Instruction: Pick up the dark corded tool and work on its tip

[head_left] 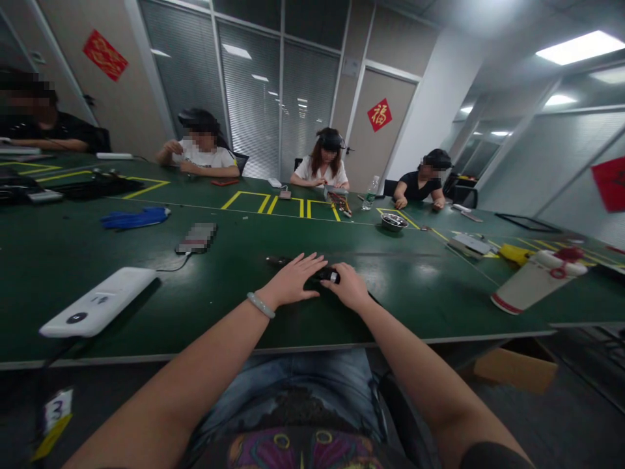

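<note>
In the head view, a long dark object (326,276) with a white label lies on the green table, near its front edge; its exact kind does not show. My left hand (296,280), a pale bangle at its wrist, rests over the middle of this object with fingers stretched out and thumb apart. Curled around the object's right end, by the label, is my right hand (349,286). A black cord appears to run out beneath my right wrist. Both hands cover part of the object.
To the left lie a white power bank (105,301), a cabled phone (196,238) and blue gloves (135,218). A metal bowl (393,223) and a water bottle (370,193) stand farther back. At right is a white tumbler (533,284). Several people sit across the table.
</note>
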Action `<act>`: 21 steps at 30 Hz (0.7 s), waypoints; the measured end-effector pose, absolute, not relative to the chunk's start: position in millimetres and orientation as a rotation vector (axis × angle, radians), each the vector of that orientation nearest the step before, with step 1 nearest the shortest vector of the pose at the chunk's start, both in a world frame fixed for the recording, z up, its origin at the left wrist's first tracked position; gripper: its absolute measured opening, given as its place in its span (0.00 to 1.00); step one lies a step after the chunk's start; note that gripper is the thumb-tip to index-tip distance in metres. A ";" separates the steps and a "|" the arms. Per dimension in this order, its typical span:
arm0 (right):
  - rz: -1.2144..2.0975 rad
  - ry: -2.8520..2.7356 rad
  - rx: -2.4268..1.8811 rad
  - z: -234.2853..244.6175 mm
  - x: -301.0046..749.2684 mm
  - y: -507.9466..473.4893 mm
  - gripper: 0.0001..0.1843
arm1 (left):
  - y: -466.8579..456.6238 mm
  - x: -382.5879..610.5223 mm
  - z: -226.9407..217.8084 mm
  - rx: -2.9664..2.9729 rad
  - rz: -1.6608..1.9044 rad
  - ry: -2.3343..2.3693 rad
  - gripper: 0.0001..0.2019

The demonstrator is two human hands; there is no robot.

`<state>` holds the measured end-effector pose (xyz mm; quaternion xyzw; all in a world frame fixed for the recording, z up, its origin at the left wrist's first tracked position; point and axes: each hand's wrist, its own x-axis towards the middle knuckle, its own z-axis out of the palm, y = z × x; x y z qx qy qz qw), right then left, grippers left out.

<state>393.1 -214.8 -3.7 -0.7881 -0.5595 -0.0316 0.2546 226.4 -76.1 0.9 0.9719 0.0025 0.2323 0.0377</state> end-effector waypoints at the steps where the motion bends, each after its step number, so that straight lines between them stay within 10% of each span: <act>1: -0.067 -1.561 -2.099 -5.8 382.5 -204.9 0.24 | -74.3 224.9 0.1 2.983 0.690 0.033 0.39; 10: 0.237 -1.600 -2.110 4.6 400.7 -218.4 0.42 | -68.9 220.2 -1.9 2.979 0.647 0.136 0.31; 21: 0.249 -1.818 -2.243 31.7 408.8 -294.2 0.09 | -101.0 239.2 4.0 2.990 0.707 0.118 0.15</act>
